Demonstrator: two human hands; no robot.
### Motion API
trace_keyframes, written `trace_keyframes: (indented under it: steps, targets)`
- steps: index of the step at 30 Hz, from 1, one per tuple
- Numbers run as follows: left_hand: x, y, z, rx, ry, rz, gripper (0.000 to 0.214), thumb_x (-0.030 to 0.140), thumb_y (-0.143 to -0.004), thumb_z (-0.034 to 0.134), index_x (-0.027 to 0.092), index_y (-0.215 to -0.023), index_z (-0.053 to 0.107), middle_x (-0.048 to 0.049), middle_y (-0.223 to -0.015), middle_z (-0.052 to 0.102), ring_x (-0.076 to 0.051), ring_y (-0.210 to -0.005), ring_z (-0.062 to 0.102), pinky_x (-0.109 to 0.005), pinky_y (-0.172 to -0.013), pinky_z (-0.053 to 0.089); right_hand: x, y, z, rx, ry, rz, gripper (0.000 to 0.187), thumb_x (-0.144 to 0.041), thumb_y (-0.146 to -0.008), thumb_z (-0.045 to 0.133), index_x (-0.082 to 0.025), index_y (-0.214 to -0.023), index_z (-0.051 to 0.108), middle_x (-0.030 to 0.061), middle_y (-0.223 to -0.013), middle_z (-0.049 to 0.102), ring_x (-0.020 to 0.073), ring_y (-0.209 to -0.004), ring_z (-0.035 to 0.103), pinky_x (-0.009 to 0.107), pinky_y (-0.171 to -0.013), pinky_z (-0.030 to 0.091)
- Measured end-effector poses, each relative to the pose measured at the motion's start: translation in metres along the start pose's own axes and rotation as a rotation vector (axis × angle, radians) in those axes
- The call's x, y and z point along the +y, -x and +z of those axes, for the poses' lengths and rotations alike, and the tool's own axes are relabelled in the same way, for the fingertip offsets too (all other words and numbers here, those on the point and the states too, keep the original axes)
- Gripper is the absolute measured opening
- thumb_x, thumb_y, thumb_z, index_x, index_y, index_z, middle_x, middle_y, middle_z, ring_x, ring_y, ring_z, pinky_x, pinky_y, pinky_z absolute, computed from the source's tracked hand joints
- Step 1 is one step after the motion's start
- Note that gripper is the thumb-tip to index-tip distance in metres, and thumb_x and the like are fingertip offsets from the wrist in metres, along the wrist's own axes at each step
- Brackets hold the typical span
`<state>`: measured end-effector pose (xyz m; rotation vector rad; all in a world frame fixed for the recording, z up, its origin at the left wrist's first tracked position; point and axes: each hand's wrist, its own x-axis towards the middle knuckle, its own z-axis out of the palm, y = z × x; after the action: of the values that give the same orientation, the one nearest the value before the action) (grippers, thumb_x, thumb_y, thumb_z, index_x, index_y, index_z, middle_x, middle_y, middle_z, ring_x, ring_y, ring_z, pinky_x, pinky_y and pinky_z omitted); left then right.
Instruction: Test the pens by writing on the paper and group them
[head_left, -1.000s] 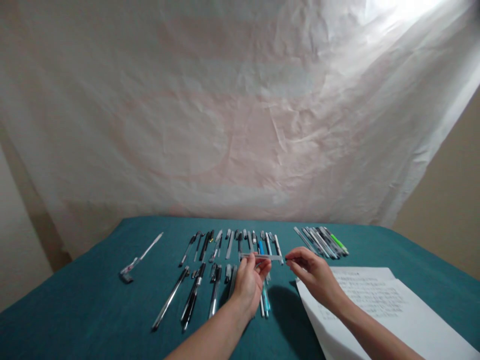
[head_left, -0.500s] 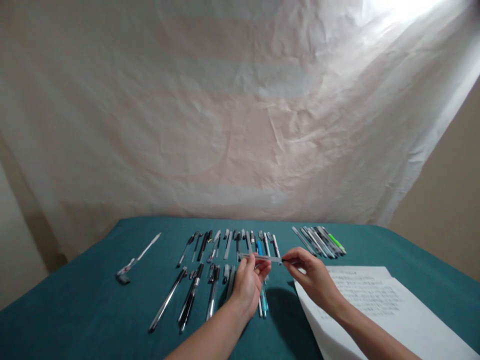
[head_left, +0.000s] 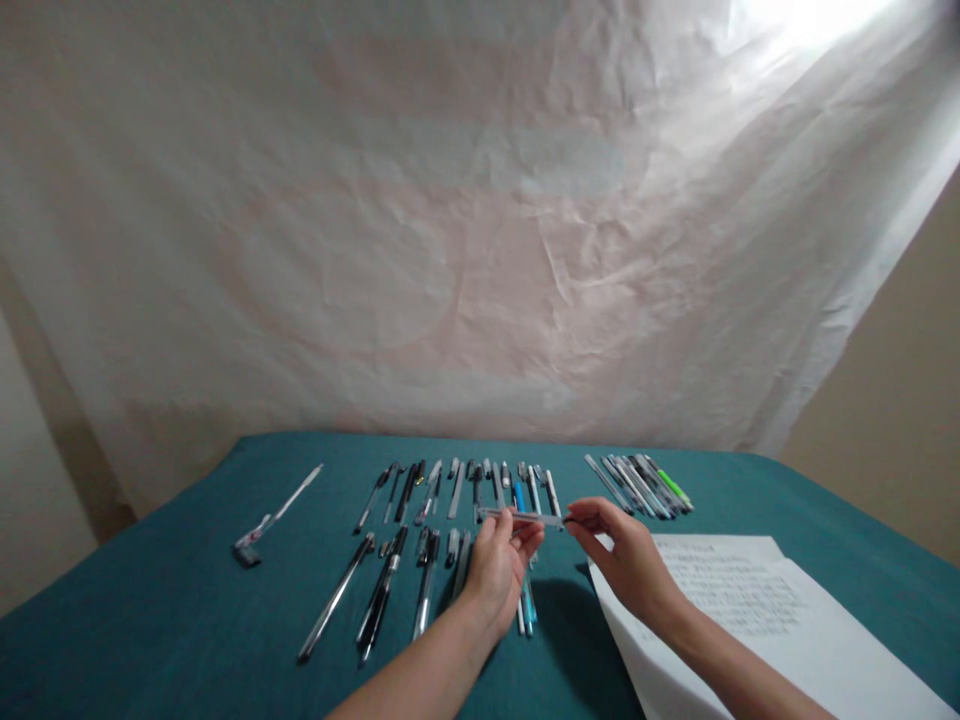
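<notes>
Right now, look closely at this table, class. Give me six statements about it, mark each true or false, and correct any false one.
1. The left hand holds a slim, pale pen tube. True.
2. That tube stands upright. False: it is held roughly level.
3. The right hand pinches a small dark piece at the tube's right end. True.
4. The tablecloth is red. False: it is blue-green.
5. A bright green pen lies beyond the paper. True.
6. The paper is blank. False: it bears rows of dark writing.
</notes>
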<state>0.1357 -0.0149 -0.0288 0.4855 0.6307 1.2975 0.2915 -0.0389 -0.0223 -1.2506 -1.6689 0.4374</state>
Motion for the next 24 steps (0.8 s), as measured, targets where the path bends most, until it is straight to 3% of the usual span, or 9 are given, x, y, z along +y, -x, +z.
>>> trace_keyframes:
  steps: [12,18,24]
  targets:
    - [0.0007,0.0042,0.0021,-0.054,-0.026,0.002,0.016,0.013,-0.092,0.041,0.013,-0.08,0.052,-0.0067,-0.075,0.065,-0.013,-0.068,0.063,-0.027,-0.07,0.052,-0.0051,0.0064,0.0033,-0.013,0.094,0.02,0.021,-0.033,-0.09,0.039,-0.02,-0.104,0.046,0.0012,-0.074,0.054,0.015,-0.066,0.053,0.027,-0.063,0.044]
    - [-0.002,0.0041,0.0001,-0.079,-0.03,-0.003,0.015,0.014,-0.091,0.042,0.013,-0.081,0.053,-0.0082,-0.076,0.066,-0.014,-0.068,0.063,-0.027,-0.068,0.052,-0.0036,0.0051,0.0059,-0.063,-0.102,0.166,0.028,-0.042,-0.09,0.034,-0.019,-0.099,0.048,-0.0036,-0.056,0.048,0.0118,-0.047,0.047,0.023,-0.046,0.039]
    - [-0.0013,0.0008,-0.0034,-0.068,-0.007,0.026,0.015,0.014,-0.091,0.044,0.014,-0.079,0.054,-0.0068,-0.074,0.066,-0.013,-0.07,0.063,-0.026,-0.073,0.051,-0.0082,0.0029,0.0016,-0.12,-0.229,0.127,0.027,-0.042,-0.085,0.048,-0.02,-0.1,0.047,0.0043,-0.082,0.062,0.0154,-0.07,0.06,0.025,-0.057,0.049]
